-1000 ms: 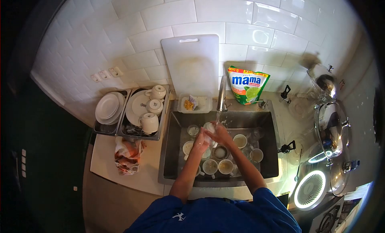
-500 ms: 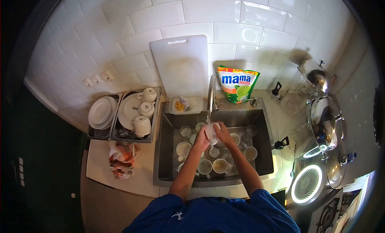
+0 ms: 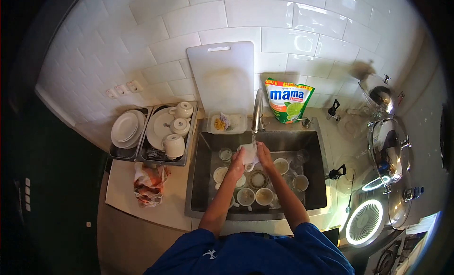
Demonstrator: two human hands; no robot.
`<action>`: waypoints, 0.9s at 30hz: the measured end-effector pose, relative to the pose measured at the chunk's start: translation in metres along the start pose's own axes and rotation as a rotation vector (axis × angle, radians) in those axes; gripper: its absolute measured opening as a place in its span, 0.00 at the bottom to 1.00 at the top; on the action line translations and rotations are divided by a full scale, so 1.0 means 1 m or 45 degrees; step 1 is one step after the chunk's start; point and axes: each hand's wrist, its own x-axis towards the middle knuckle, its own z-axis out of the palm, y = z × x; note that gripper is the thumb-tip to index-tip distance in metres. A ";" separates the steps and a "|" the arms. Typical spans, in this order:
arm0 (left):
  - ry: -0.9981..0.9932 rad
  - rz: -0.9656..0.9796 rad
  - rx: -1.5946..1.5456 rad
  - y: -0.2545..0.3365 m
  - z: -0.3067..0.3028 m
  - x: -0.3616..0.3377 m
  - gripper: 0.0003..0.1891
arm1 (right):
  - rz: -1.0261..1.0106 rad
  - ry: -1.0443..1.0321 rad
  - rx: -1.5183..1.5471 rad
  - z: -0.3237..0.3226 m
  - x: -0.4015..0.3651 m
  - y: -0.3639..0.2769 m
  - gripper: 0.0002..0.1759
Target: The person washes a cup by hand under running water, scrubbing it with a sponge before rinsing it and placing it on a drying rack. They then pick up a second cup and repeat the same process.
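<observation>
Both hands hold a white cup (image 3: 250, 154) under the running faucet (image 3: 257, 111), over the sink (image 3: 191, 190). My left hand (image 3: 237, 162) is closed round the cup's left side, and my right hand (image 3: 264, 155) grips its right side. The cup's handle points down toward my body. Below and around my hands, several used cups stand in the sink, among them a cup with brownish residue (image 3: 264, 196) and another cup (image 3: 281, 166) to the right. A round dish (image 3: 258, 179) lies between my forearms.
Left of the sink, metal trays hold white plates (image 3: 125, 128) and upturned cups (image 3: 173, 146). A crumpled patterned cloth (image 3: 149, 185) lies before them. Behind stand a cutting board (image 3: 222, 76), a tub with a sponge (image 3: 227, 124) and a detergent pouch (image 3: 288, 100). Glass lids (image 3: 385, 149) and a lit fan (image 3: 364, 223) are at right.
The cup has turned in my hands, so its handle now shows on the near side. My view has shifted slightly, and the whole scene sits a little farther right.
</observation>
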 end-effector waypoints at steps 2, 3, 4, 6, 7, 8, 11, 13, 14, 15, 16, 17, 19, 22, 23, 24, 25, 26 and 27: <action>0.016 0.006 0.017 -0.002 0.007 0.000 0.20 | 0.039 -0.004 0.008 -0.008 -0.002 0.000 0.20; 0.023 0.019 0.022 -0.005 0.010 0.001 0.21 | 0.052 0.008 0.007 -0.011 -0.003 0.000 0.21; 0.031 0.032 0.027 -0.007 0.013 0.002 0.21 | 0.064 0.018 0.006 -0.015 -0.004 -0.001 0.21; 0.021 0.037 0.074 -0.010 0.018 0.000 0.22 | 0.081 0.059 -0.041 -0.020 -0.005 0.000 0.21; 0.017 0.041 0.098 -0.009 0.021 -0.001 0.22 | 0.086 0.086 -0.086 -0.021 -0.005 0.000 0.22; 0.001 0.055 0.132 -0.010 0.023 -0.001 0.22 | 0.090 0.112 -0.130 -0.022 -0.005 0.001 0.23; 0.008 0.087 0.250 -0.011 0.023 0.000 0.23 | 0.392 -0.010 -0.200 -0.023 -0.001 0.002 0.26; 0.081 0.082 0.351 -0.008 0.024 -0.003 0.23 | 0.652 0.019 0.043 -0.012 -0.013 -0.032 0.29; 0.106 0.070 0.403 -0.007 0.022 -0.004 0.23 | 0.782 0.031 0.165 -0.007 -0.018 -0.044 0.31; 0.133 0.058 0.454 -0.003 0.019 -0.007 0.23 | 0.804 -0.049 0.235 -0.006 -0.017 -0.038 0.32; 0.160 0.046 0.506 0.000 0.017 -0.009 0.23 | 0.826 -0.130 0.306 -0.006 -0.017 -0.029 0.33; 0.161 0.020 0.507 0.004 0.014 -0.012 0.25 | 0.847 -0.211 0.377 -0.005 -0.016 -0.022 0.34; 0.163 -0.031 0.509 0.014 0.013 -0.021 0.28 | 0.745 -0.257 0.350 0.000 -0.019 -0.032 0.33; 0.120 0.028 0.508 0.011 0.001 -0.020 0.29 | 0.464 -0.242 0.084 0.003 -0.026 -0.040 0.32; 0.057 0.012 0.540 0.011 -0.003 -0.018 0.28 | 0.349 -0.222 -0.041 0.003 -0.028 -0.040 0.31; -0.009 -0.006 0.571 0.015 -0.004 -0.018 0.28 | 0.253 -0.225 -0.095 0.002 -0.029 -0.035 0.30; -0.077 -0.024 0.601 0.018 -0.002 -0.017 0.28 | 0.157 -0.226 -0.150 0.000 -0.030 -0.030 0.30; -0.121 -0.063 0.560 0.019 0.000 -0.016 0.27 | 0.060 -0.225 -0.204 -0.002 -0.030 -0.025 0.29; -0.167 -0.101 0.520 0.023 0.007 -0.017 0.27 | -0.005 -0.234 -0.155 -0.004 -0.033 -0.031 0.28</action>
